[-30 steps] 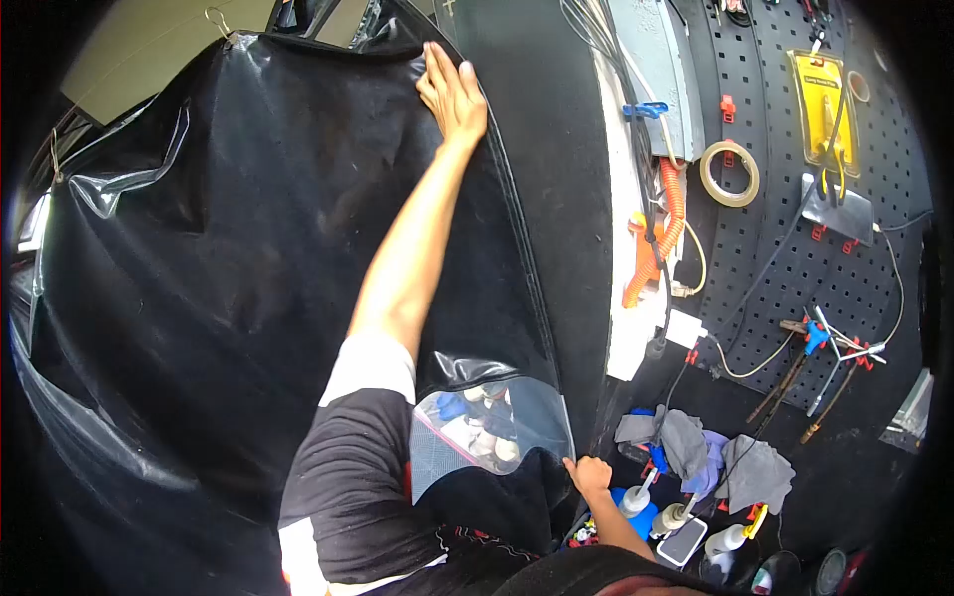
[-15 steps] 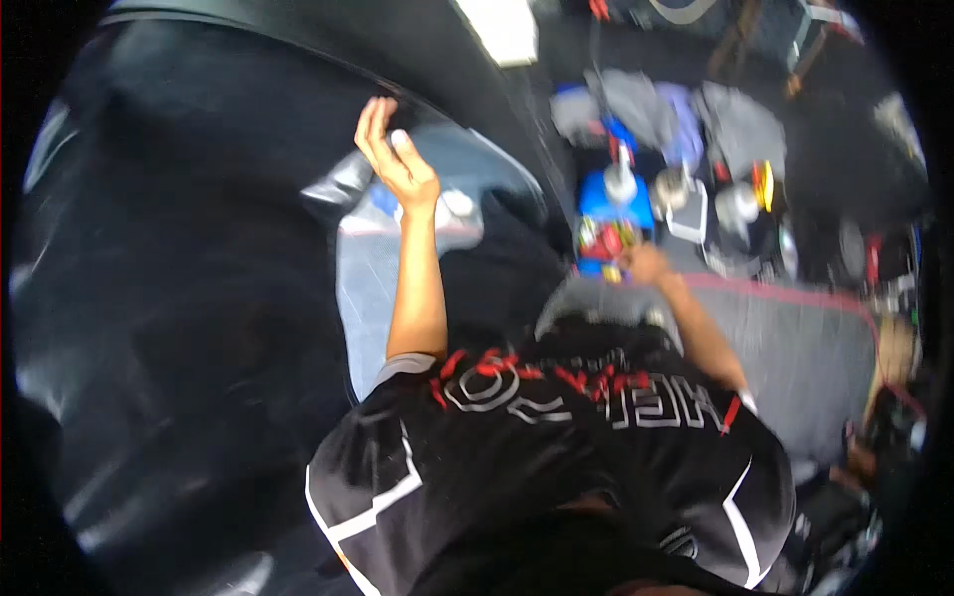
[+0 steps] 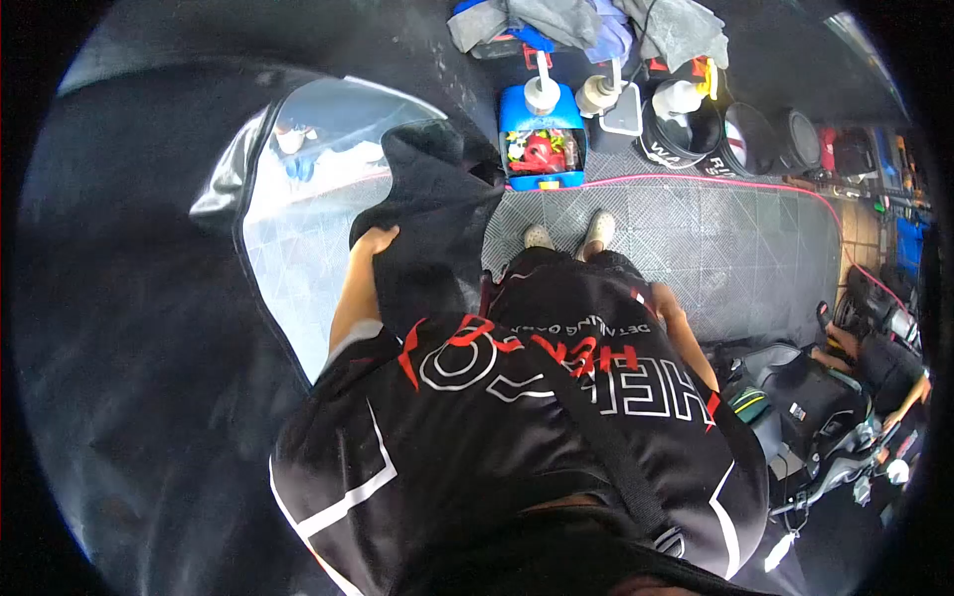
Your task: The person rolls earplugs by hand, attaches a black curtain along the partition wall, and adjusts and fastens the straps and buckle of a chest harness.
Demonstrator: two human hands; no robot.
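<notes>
My left hand (image 3: 376, 240) is closed at the edge of a dark, soft-looking black cloth (image 3: 427, 214). The cloth hangs beside a bright, glossy window-like pane (image 3: 298, 233) that mirrors a tiled floor. Around that pane, a large black surface (image 3: 129, 278) fills the left side. Down by my right side, close to my shirt, is my right hand (image 3: 664, 296); its fingers are hidden, so what it holds or touches does not show.
Ahead stand a blue box (image 3: 512, 104) with colourful items, pump bottles (image 3: 543, 91), a black bucket (image 3: 681, 134) and grey towels (image 3: 681, 30). A pink hose (image 3: 735, 179) crosses the grey floor mat (image 3: 735, 238). At right are a motorbike-like machine (image 3: 825, 407) and another person's hand (image 3: 909, 397).
My left hand, raised with spread fingers before, has come down and closed at the black cloth. My right hand has drawn back from the blue box to my side. The view has shifted.
</notes>
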